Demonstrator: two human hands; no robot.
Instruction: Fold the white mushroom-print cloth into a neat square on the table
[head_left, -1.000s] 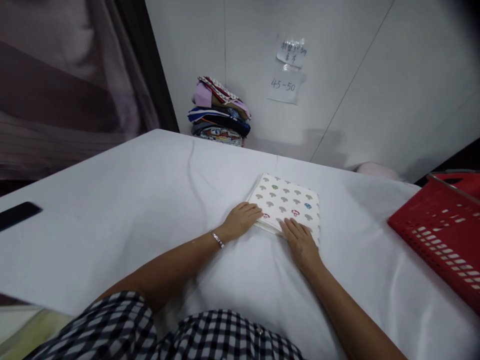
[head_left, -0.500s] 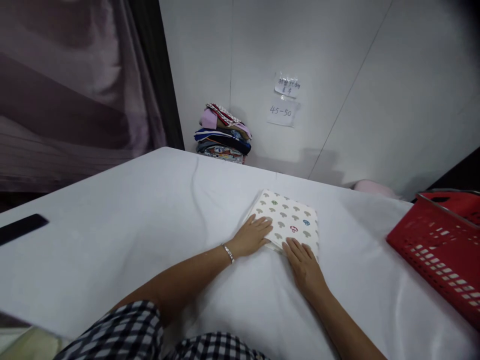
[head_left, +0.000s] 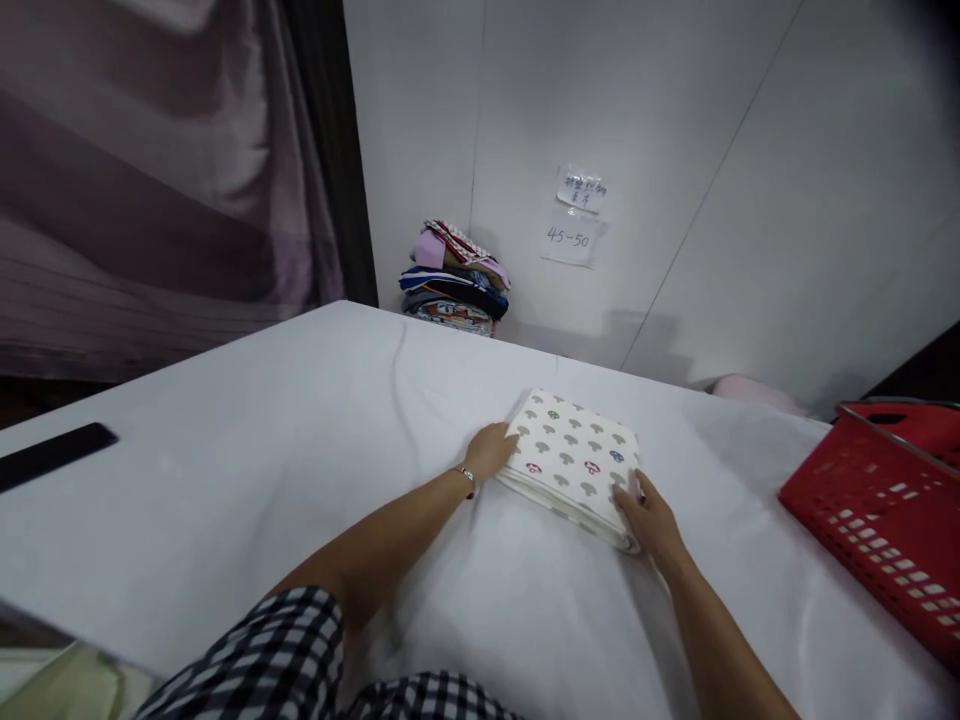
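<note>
A folded white cloth with a mushroom print (head_left: pixel 574 460) lies on the white-covered table (head_left: pixel 262 470). My left hand (head_left: pixel 491 452), with a bracelet at the wrist, grips the cloth's left edge, fingers tucked under it. At the right front corner of the cloth, my right hand (head_left: pixel 652 518) grips it, thumb on top. The near edge of the cloth is raised slightly off the table.
A stack of folded colourful clothes (head_left: pixel 454 280) sits at the table's far edge by the wall. A red plastic basket (head_left: pixel 885 520) stands at the right. A black phone (head_left: pixel 52 455) lies at the far left. Paper notes (head_left: pixel 574 220) hang on the wall.
Both hands moved from lying flat on the cloth's near edge to its two sides and took hold of it. The cloth's near edge has lifted a little.
</note>
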